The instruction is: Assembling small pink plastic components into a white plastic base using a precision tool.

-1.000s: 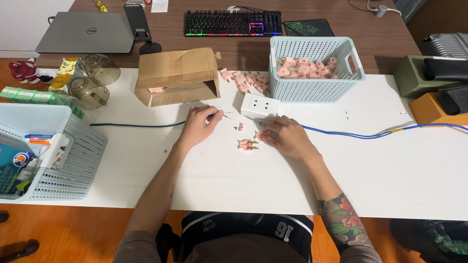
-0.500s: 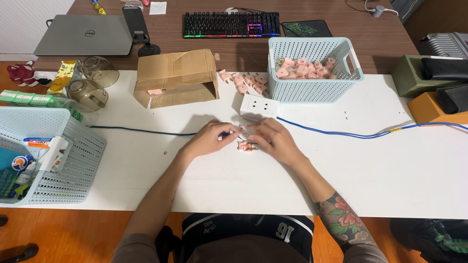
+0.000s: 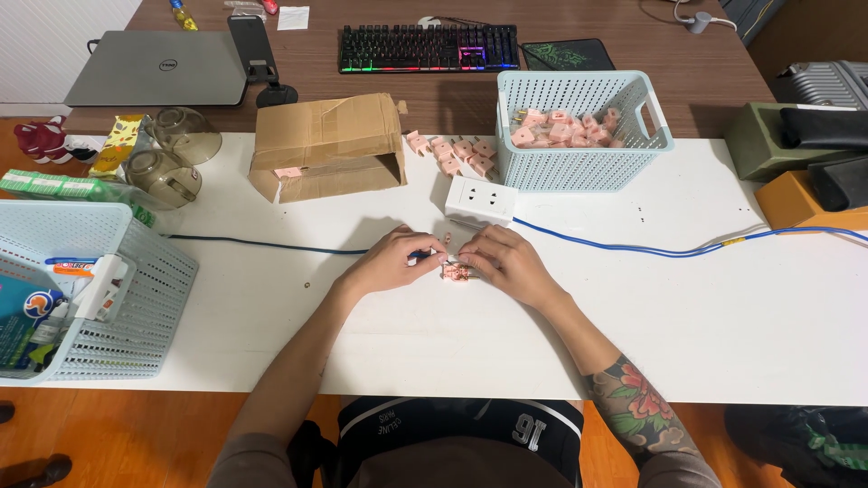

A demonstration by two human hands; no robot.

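Note:
My left hand (image 3: 391, 262) and my right hand (image 3: 508, 262) meet at the middle of the white table (image 3: 723, 334). The right hand's fingertips pinch a small pink plug (image 3: 455, 272) that rests on the table. In the left hand is a thin dark tool (image 3: 425, 258), its tip pointing at the plug. Another tiny pink part (image 3: 447, 239) lies just behind the hands. A white socket block (image 3: 481, 200) on a blue cable (image 3: 633, 246) sits right beyond them.
Loose pink plugs (image 3: 452, 152) lie behind the socket block, beside a light-blue basket (image 3: 579, 167) holding more. An open cardboard box (image 3: 325, 145) stands back left, a second basket (image 3: 136, 298) of packages at the left edge, glass bowls (image 3: 167, 172) nearby.
Both hands have drawn together from apart. The right hand has closed on the pink plug and the left hand has brought the tool's tip up to it.

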